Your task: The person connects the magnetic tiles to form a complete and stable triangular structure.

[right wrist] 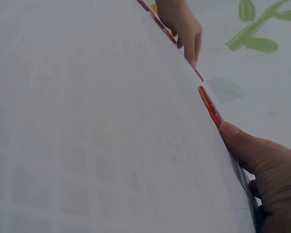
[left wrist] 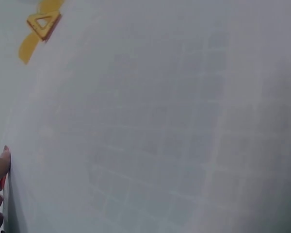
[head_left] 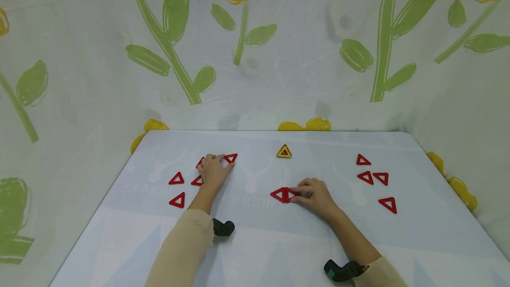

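Observation:
In the head view my right hand [head_left: 318, 198] pinches a hollow red triangle [head_left: 287, 195] between thumb and fingers, flat on the table. Its straight side lies against that of a second red triangle [head_left: 277, 191], the two making a diamond. Farther off to the left, my left hand [head_left: 213, 172] has thumb and index finger at the edges of another red triangle [head_left: 230, 156]. Partly behind this hand lie two more red triangles. The right wrist view shows the right thumb [right wrist: 237, 138] on the red piece's edge [right wrist: 212, 110], and the left fingertips on their piece beyond.
A yellow triangle [head_left: 284, 156] with a dark centre lies near the table's back edge. Two red triangles [head_left: 176, 183] are on the left, and several red triangles [head_left: 386, 174] lie scattered on the right. Flower-printed fabric [head_left: 295, 79] rises behind the white table [head_left: 259, 242].

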Tool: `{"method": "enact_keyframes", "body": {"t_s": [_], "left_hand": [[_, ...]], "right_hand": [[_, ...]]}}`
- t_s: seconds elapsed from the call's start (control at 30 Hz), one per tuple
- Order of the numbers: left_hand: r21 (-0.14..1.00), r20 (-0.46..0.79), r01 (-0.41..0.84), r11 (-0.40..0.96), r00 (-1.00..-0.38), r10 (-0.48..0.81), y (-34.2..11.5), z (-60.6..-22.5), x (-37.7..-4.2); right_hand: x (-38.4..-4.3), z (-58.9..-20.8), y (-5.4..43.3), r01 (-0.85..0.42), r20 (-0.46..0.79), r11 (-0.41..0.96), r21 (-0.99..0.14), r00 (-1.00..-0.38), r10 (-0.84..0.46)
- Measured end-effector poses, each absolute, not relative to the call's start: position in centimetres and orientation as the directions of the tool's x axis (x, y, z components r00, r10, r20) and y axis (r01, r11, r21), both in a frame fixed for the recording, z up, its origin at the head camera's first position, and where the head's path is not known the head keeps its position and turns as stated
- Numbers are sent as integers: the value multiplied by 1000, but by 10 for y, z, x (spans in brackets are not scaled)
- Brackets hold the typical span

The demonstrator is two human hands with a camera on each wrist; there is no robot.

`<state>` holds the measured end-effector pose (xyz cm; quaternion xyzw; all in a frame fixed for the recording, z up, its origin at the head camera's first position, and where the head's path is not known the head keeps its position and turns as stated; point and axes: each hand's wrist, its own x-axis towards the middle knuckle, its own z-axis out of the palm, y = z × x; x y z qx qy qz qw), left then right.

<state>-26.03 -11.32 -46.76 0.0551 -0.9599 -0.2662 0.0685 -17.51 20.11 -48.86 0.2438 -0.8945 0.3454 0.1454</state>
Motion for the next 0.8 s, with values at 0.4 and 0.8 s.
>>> {"method": "enact_keyframes", "body": {"t_s": [0.4,0.8], "left_hand": [[536,86,21,844,-996,-30,-114,-460,-253],[558,76,93,825,-995,60,-100,-458,-247]], "right_hand": [[-174,-488,200,-526,416,651,-547,-846,-333],[-175,-488,201,-514,396,661,-548,-855,-336]]}}
